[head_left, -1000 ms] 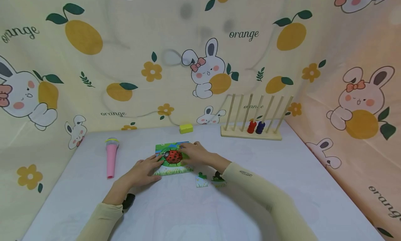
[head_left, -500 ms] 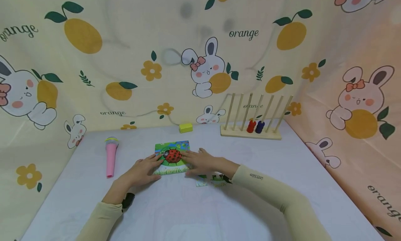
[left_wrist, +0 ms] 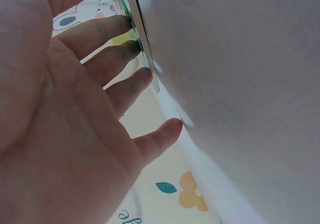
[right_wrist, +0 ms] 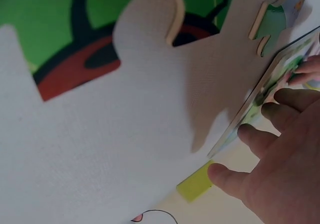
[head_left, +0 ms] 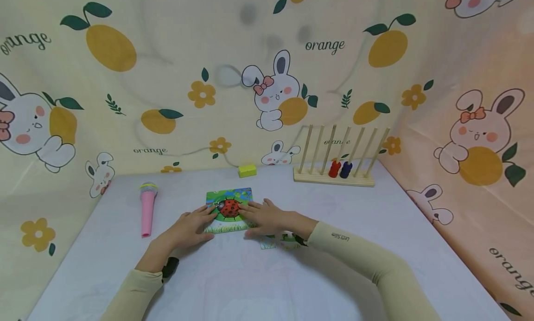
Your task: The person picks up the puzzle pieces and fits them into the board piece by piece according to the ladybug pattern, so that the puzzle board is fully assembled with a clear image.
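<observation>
A ladybird jigsaw puzzle point(head_left: 228, 210) lies flat on the white table, with green leaves and grass around the red insect. My left hand point(head_left: 189, 229) rests its fingertips on the puzzle's left side, fingers extended. From the other side, my right hand point(head_left: 268, 217) lays straight fingers over the right edge and part of the ladybird. Two loose puzzle pieces point(head_left: 290, 238) lie just below the right hand and wrist, partly covered by them. In the right wrist view a loose piece point(right_wrist: 90, 58) with red and green print shows large. Neither hand grips anything.
A pink toy microphone point(head_left: 147, 210) lies to the left. At the back sits a yellow block point(head_left: 247, 171). Behind on the right stands a wooden peg rack point(head_left: 333, 178) with red and dark blue beads. Printed cloth point(head_left: 187, 56) walls the table's back and sides.
My right hand has come down from the puzzle's upper right to its right edge, its fingers now flatter and covering more of the loose pieces. The left hand has stayed in place.
</observation>
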A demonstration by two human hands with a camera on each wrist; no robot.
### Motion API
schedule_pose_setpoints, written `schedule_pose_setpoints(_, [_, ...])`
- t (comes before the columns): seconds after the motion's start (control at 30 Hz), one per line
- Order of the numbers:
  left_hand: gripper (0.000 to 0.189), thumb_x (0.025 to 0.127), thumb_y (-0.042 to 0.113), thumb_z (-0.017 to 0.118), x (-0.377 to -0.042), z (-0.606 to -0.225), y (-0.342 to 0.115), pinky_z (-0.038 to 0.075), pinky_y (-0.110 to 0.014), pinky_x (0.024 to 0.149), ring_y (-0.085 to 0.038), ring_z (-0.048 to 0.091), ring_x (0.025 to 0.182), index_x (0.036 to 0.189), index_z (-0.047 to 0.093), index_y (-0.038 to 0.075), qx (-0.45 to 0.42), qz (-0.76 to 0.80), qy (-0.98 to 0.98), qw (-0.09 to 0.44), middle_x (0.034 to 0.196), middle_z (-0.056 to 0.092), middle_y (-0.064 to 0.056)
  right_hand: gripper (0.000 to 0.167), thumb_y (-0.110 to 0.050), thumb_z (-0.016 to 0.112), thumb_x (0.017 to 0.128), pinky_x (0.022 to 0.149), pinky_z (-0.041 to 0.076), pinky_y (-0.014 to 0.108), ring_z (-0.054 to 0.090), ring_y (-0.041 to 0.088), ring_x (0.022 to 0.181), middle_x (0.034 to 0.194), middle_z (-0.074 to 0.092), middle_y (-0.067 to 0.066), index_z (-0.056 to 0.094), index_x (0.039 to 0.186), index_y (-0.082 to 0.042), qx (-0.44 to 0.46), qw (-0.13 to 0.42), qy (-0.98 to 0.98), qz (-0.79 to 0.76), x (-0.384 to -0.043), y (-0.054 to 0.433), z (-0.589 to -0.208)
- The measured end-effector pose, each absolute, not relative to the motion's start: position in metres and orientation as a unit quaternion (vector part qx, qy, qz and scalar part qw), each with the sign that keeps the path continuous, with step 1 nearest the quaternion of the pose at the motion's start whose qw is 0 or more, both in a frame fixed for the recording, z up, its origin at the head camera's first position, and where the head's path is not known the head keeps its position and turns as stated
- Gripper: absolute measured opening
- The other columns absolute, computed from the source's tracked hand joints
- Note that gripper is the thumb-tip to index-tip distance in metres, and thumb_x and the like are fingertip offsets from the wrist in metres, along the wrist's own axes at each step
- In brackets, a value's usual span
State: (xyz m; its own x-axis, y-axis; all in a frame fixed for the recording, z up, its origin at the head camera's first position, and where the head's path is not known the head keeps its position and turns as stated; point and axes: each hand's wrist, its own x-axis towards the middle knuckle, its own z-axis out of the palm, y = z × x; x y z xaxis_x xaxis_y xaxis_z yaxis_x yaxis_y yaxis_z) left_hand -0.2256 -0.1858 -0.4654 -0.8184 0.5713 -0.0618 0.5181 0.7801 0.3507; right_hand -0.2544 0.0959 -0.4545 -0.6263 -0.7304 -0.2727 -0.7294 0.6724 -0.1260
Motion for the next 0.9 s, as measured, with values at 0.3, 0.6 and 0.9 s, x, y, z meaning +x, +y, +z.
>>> schedule_pose_setpoints(0.3, [0.064, 0.093, 0.033, 0.071, -0.2253, -0.4653, -0.1865, 0.028, -0.073, 0.104, -0.042, 0.026, 0.146, 0.143, 0.052, 0.0, 0.286, 0.162, 0.941, 0.085, 0.156, 0.037, -0.019, 0.078, -0.059, 0.047, 0.099, 0.117, 0.013, 0.063, 0.011, 0.026, 0.153, 0.167, 0.011, -0.001, 0.023, 0.16, -0.016, -0.405, 0.155, 0.901, 0.007, -0.2519, 0.0938, -0.453])
schedule_pose_setpoints(0.6, [0.064, 0.093, 0.032, 0.072, -0.2249, -0.4669, -0.1875, 0.029, -0.071, 0.105, -0.041, 0.026, 0.146, 0.145, 0.05, 0.002, 0.288, 0.163, 0.94, 0.078, 0.157, 0.035, -0.019, 0.078, -0.057, 0.048, 0.1, 0.116, 0.011, 0.064, 0.008, 0.029, 0.153, 0.167, 0.01, 0.008, 0.023, 0.16, -0.014, -0.403, 0.159, 0.901, 0.0, -0.2518, 0.093, -0.4525])
schedule_pose_setpoints(0.9, [0.074, 0.094, 0.038, 0.067, -0.2288, -0.4687, -0.1952, 0.021, -0.077, 0.104, -0.046, 0.021, 0.147, 0.151, 0.039, 0.0, 0.243, 0.154, 0.957, 0.041, 0.158, 0.031, -0.023, 0.079, -0.06, 0.047, 0.099, 0.116, 0.011, 0.066, 0.008, 0.032, 0.152, 0.167, 0.009, 0.008, 0.022, 0.16, -0.016, -0.397, 0.16, 0.904, -0.003, -0.2548, 0.0938, -0.4535])
